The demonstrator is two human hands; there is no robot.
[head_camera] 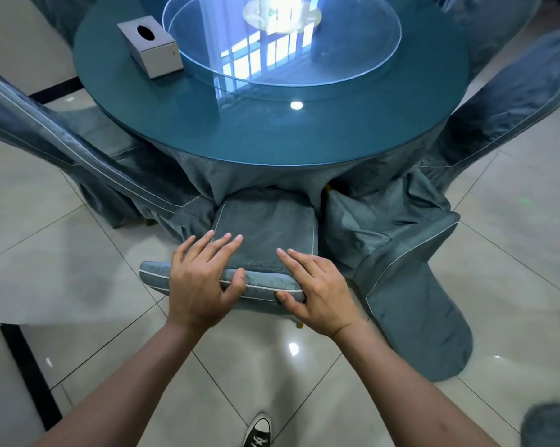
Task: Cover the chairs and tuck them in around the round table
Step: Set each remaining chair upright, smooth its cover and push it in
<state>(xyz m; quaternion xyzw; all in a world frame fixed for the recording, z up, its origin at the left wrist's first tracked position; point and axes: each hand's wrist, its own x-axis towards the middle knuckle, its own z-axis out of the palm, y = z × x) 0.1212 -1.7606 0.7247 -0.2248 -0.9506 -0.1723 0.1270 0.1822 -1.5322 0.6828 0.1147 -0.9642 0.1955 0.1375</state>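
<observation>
A chair in a blue-grey cover [265, 227] stands in front of me, its seat partly under the round table [272, 137]. My left hand [201, 282] lies over the top of the chair's backrest [265, 285], fingers spread forward and thumb pressed on the white-piped edge. My right hand [317, 291] grips the same top edge on its right side, thumb below and fingers over it. Covered chairs stand to the left [88, 156] and right [411, 262], close to the table skirt.
A grey tissue box [149, 46] and a glass turntable [281, 37] sit on the teal tabletop. Another covered chair [511, 98] stands at the far right. Glossy floor tiles surround the table. My black sneaker [257, 433] shows at the bottom edge.
</observation>
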